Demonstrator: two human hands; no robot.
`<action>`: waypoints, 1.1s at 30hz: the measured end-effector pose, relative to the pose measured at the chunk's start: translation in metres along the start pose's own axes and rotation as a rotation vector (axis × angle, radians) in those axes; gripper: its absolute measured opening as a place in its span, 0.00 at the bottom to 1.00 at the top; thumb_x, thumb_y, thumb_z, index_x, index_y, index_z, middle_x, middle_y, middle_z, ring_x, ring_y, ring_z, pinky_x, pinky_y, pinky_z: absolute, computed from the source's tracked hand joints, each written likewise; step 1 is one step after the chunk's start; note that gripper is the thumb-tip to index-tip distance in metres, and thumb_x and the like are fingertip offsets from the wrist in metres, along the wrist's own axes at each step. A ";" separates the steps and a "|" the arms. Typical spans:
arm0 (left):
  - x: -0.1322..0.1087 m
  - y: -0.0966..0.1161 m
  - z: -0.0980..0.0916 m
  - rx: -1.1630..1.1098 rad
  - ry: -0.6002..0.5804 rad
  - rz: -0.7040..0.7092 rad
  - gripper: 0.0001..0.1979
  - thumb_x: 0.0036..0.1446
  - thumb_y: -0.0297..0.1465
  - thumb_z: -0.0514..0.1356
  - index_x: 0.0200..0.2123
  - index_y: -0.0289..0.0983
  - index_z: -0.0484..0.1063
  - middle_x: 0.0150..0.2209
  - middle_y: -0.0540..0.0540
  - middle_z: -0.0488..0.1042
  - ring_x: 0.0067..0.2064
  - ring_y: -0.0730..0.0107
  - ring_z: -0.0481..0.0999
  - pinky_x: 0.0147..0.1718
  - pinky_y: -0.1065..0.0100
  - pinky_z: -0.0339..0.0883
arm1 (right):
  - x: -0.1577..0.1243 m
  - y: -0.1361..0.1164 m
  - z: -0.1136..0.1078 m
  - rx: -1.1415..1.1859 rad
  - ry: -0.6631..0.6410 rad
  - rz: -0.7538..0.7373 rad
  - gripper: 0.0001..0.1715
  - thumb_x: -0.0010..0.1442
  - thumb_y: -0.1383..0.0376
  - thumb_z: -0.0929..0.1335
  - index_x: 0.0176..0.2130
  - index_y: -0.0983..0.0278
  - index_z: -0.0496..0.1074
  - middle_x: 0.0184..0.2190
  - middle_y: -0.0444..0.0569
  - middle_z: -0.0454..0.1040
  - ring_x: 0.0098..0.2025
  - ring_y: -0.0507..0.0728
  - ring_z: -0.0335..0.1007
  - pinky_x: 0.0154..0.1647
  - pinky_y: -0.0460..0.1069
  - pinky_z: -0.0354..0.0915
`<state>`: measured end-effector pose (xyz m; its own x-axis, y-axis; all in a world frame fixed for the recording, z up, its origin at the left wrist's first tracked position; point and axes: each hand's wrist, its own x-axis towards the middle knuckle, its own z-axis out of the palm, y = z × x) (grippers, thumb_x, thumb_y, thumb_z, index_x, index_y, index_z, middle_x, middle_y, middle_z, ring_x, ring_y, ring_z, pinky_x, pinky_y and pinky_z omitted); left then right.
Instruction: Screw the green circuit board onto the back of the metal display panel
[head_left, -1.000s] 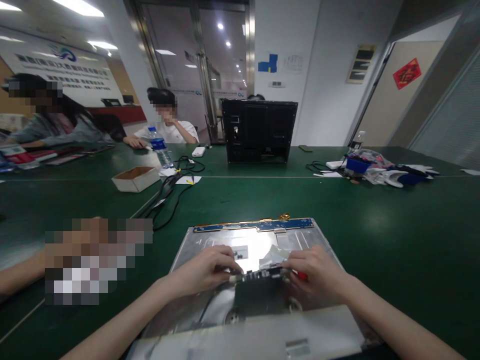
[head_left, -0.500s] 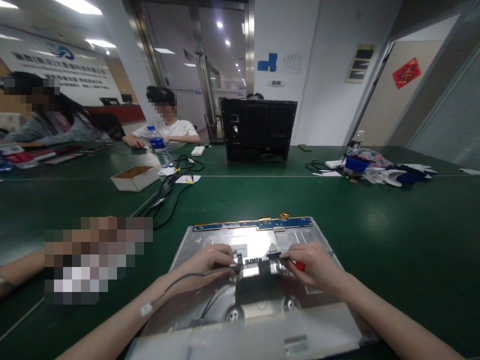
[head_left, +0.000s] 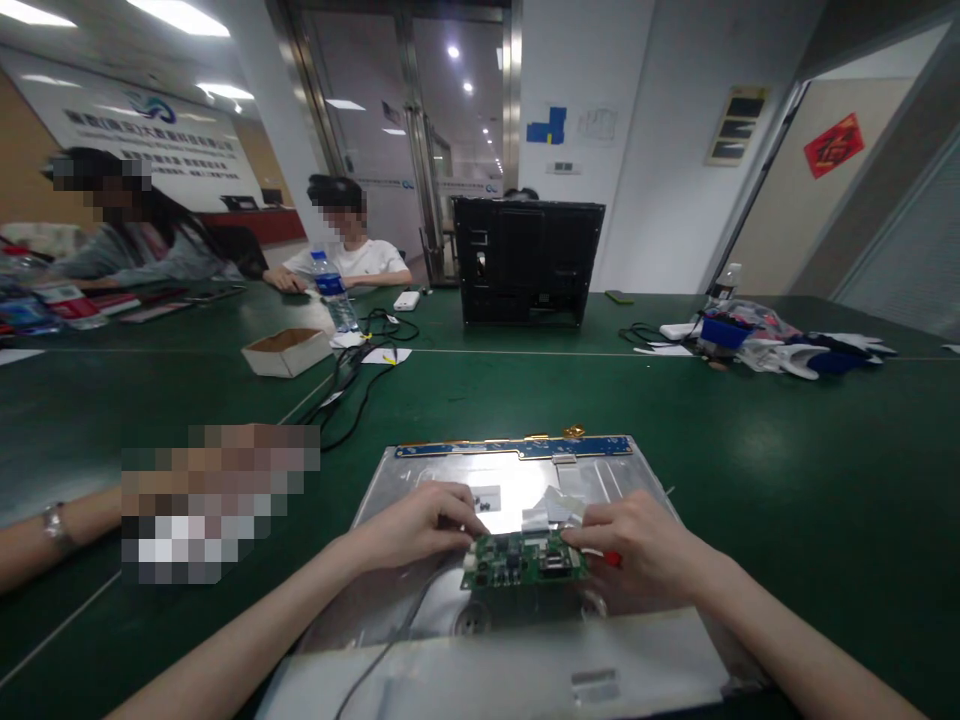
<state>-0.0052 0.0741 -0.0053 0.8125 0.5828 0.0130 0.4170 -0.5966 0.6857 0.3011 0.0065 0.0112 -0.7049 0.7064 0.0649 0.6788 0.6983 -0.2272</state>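
Observation:
A green circuit board lies tilted with its component side toward me, over the metal back of a flat display panel. My left hand pinches the board's upper left corner. At the right end, my right hand grips the board with thumb and fingers. Something red shows under the right hand's fingers; its kind is hidden. A pale flat ribbon cable sits behind the board. A narrow blue circuit strip runs along the panel's far edge. Several small dark screws rest on the panel's label.
A co-worker's blurred-out hand is at the left. Farther back are an open white box, black cables, a water bottle and a black monitor housing. Bags and gloves lie at the right.
The board has turned from edge-on to showing its green component face. A thin cable that lay across my left forearm now hangs down over the panel. My view has shifted slightly left.

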 end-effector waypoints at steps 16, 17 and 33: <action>0.001 0.007 -0.001 0.026 -0.039 -0.029 0.08 0.58 0.31 0.63 0.40 0.42 0.81 0.36 0.48 0.75 0.37 0.66 0.74 0.38 0.67 0.65 | 0.000 0.008 -0.010 0.182 -0.173 0.161 0.33 0.53 0.54 0.76 0.56 0.60 0.73 0.37 0.49 0.79 0.37 0.60 0.73 0.36 0.52 0.62; 0.001 0.008 -0.001 0.031 -0.041 -0.034 0.08 0.58 0.31 0.63 0.40 0.42 0.81 0.36 0.48 0.75 0.38 0.65 0.74 0.38 0.67 0.65 | 0.000 0.007 -0.009 0.189 -0.180 0.183 0.37 0.51 0.53 0.76 0.57 0.60 0.71 0.38 0.49 0.79 0.38 0.61 0.73 0.36 0.53 0.62; 0.001 0.007 0.002 0.011 -0.039 -0.067 0.08 0.59 0.33 0.62 0.40 0.41 0.81 0.38 0.47 0.74 0.39 0.65 0.72 0.40 0.66 0.65 | 0.002 0.004 -0.009 0.236 -0.219 0.228 0.37 0.49 0.50 0.76 0.55 0.60 0.70 0.41 0.50 0.76 0.39 0.61 0.71 0.35 0.51 0.60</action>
<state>-0.0009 0.0692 -0.0018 0.7975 0.6002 -0.0613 0.4758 -0.5631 0.6757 0.3038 0.0115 0.0189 -0.5860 0.7811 -0.2156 0.7751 0.4627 -0.4303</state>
